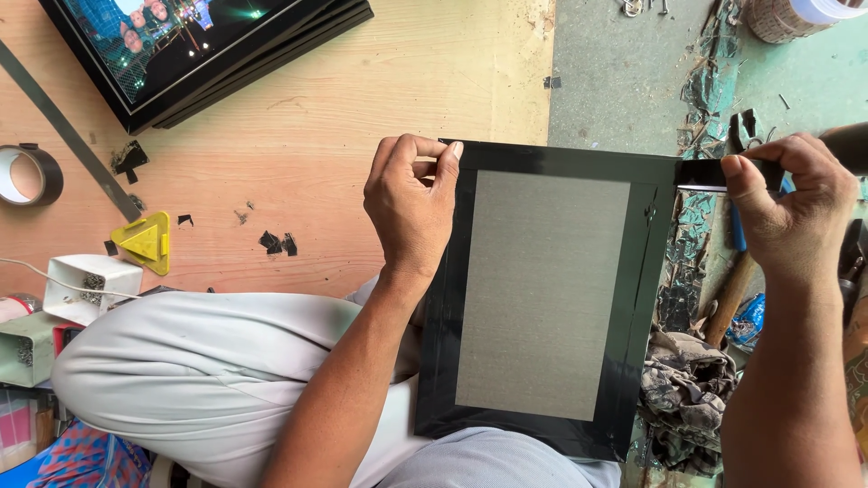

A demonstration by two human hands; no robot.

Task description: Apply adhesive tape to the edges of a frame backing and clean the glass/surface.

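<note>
The frame back shows a matt grey, finely textured board bordered by glossy black tape. The worktop is pale, smooth wood with scuffs. A crumpled cloth rag looks rough.

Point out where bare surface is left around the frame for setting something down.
Bare pale wooden board lies between the stacked black frames and the left hand. Bare grey floor lies above the black-taped frame back. Crowded by the right hand: scraps, tools, rag.
</note>
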